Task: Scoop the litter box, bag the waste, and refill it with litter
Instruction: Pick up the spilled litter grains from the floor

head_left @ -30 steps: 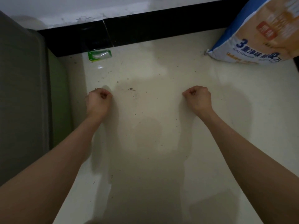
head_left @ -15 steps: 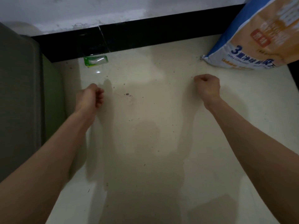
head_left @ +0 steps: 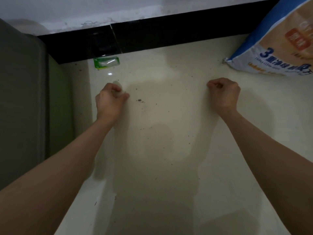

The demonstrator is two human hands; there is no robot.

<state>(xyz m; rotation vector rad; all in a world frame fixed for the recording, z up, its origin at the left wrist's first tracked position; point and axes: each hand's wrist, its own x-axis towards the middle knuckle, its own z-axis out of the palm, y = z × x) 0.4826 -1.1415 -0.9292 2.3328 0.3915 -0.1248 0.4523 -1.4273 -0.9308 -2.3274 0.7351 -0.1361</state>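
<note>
One clear plastic bag (head_left: pixel 160 141), so thin it shows only as a faint greyish film over the floor, hangs stretched between the person's two hands in the middle of the scene. The left hand (head_left: pixel 110 100) is curled into a loose fist, with a crumpled bit of the film bunched at its fingertips. The right hand (head_left: pixel 223 94) is curled tight as well, thumb pressed to forefinger in a pinch on the bag's other edge. The hands are held well apart, both forearms reaching in from the near side, and the bag's edges run down and toward the near side from each fist. I cannot tell whether anything is inside the bag. At the far right a litter sack (head_left: pixel 279 48), blue, white and orange with a large "3" printed on it, leans with its lower edge on the floor, near the right hand but not touching it. The cream tiled floor (head_left: pixel 169 68) is speckled with dark crumbs of litter (head_left: pixel 139 100), thickest just right of the left hand. Along the far side runs a black baseboard (head_left: pixel 169 31) under a scuffed white wall (head_left: pixel 118 11), and a small green packet (head_left: pixel 106 62) lies against the baseboard, beyond the left hand. A grey and green container (head_left: pixel 25 99) stands along the left edge, its inside out of sight.
</note>
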